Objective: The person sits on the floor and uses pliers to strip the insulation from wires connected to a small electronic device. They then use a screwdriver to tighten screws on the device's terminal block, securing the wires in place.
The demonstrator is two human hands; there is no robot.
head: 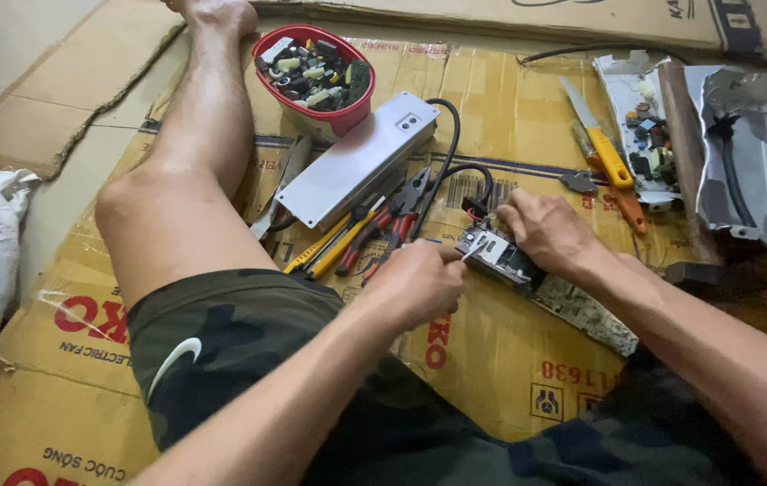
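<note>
circuit board (pixel 527 274) lies on the cardboard (pixel 500 360) near the middle, long axis running from far left to near right. the right hand (pixel 545 232) clamps down on its far-left end. the left hand (pixel 415 283), just left of it, is clenched on a thin tool (pixel 473 252) whose tip meets that same end.

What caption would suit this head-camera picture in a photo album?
Seated on flattened cardboard, a person steadies a circuit board with the right hand while the left hand works a thin tool against it.
</note>
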